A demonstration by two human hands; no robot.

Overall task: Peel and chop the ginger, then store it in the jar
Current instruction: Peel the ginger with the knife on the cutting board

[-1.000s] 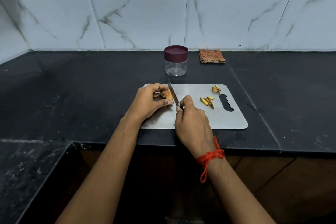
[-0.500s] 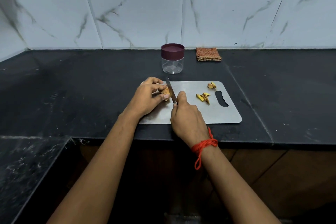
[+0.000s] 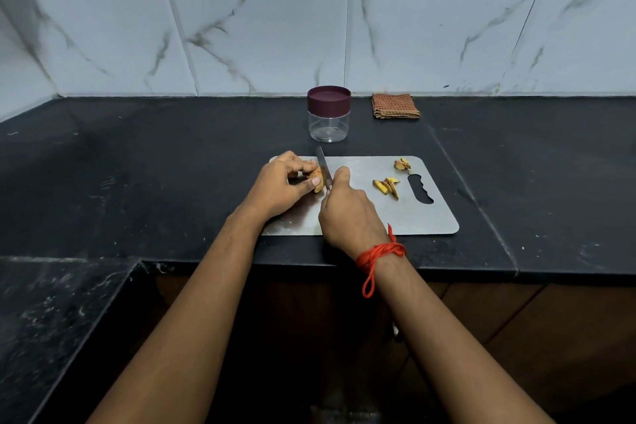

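Observation:
A steel cutting board [image 3: 413, 217] lies on the black counter. On its left part my left hand [image 3: 280, 188] pinches a brown piece of ginger [image 3: 317, 180] between thumb and fingers. My right hand [image 3: 349, 213] grips a knife [image 3: 323, 167] whose blade stands against the ginger's right side, tip pointing away from me. Yellow ginger slices [image 3: 387, 187] lie mid-board, and a smaller scrap [image 3: 402, 164] lies near the far right corner. The clear jar [image 3: 329, 114] with a maroon lid on stands behind the board.
A folded orange checked cloth [image 3: 395, 106] lies by the tiled wall, right of the jar. The counter's front edge runs just below the board. A lower dark ledge [image 3: 51, 320] sits at the near left.
Both hands stay at the ginger with the blade against it; the knife has shifted only slightly. The camera view has drifted a little.

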